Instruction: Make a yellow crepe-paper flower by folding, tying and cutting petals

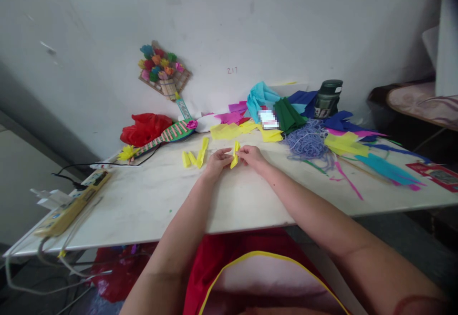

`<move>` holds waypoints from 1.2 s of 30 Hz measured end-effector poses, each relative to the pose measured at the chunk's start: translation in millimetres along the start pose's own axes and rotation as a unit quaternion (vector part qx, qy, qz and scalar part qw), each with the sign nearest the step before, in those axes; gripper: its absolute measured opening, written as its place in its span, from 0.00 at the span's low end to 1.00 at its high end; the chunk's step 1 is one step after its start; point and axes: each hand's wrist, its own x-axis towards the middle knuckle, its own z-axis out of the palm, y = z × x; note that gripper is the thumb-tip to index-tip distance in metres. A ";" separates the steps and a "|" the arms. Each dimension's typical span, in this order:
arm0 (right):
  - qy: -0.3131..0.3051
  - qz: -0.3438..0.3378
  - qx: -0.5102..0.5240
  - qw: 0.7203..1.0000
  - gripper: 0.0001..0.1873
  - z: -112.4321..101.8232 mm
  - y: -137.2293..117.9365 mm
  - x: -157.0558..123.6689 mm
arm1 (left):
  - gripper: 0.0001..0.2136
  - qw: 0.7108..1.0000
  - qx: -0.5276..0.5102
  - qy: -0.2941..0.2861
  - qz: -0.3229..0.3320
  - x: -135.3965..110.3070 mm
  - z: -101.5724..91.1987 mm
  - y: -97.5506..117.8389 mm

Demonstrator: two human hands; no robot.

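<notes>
Left hand (217, 161) and right hand (252, 156) pinch a small yellow paper strip (235, 155) between them, the left's fingertips on one side and the right's on the other, so it stands roughly upright in the gap, touching both. All around that strip spreads the pale tabletop (246, 203). Left of the strip and farther back lies a green lute-shaped craft (176, 131); well to its left, nearer the person, a yellow power strip (73, 208). Behind the craft, also left of the paper strip, sits a red plastic bag (145, 131). Right of the strip are a purple yarn tangle (307, 141) and, farther back, a dark bottle (327, 100). Just left of it lie loose yellow paper pieces (202, 153).
</notes>
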 end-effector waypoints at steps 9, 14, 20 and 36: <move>-0.002 0.002 0.094 0.996 0.12 -0.5 3.0 2.7 | 0.28 0.999 0.041 0.007 0.032 -1.5 5.1 4.7; -0.014 0.023 0.100 0.995 0.01 -0.6 4.2 2.9 | 0.27 0.995 0.094 0.007 0.046 -3.7 7.4 7.3; -0.022 0.032 0.111 0.993 0.05 -0.3 5.1 3.1 | 0.25 0.987 0.157 0.012 0.045 -4.8 7.2 9.5; 0.010 0.007 -0.005 1.000 0.06 7.3 7.3 6.0 | 0.27 0.977 0.192 0.051 0.071 5.4 1.5 -7.2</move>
